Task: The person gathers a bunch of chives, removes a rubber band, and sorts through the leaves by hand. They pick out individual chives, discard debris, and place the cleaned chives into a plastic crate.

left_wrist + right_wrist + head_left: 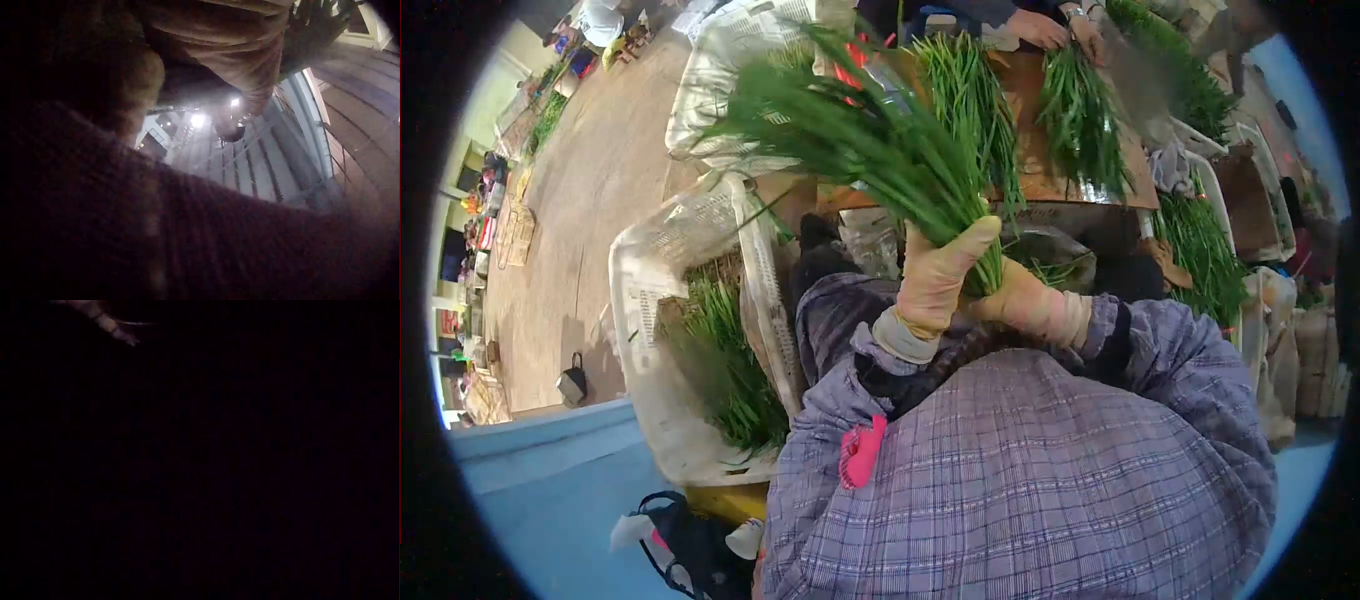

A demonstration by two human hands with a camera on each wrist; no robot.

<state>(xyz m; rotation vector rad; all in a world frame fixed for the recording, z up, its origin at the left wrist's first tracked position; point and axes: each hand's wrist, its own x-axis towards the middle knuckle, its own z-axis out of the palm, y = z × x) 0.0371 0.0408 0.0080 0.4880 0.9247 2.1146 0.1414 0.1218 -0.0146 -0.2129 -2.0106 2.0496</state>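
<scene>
A bunch of long green chives [900,170] is raised in front of the body in the head view, its leaf tips fanned to the upper left and blurred. My gloved left hand [935,278] grips the bunch around its stems, thumb across the front. Close beside it, my gloved right hand [1035,305] holds the lower stem ends, its fingertips partly hidden behind them. Glove folds [219,37] fill the top of the dark left wrist view. The right wrist view is almost black, with only a sliver of glove [103,319] at the top.
More chives [965,95] lie on the brown table [1025,130] ahead, where another person's hands [1050,30] handle a bunch. A white crate [640,300] holding greens stands at the left, another crate [700,90] beyond it. Greens [1200,250] fill a container at the right.
</scene>
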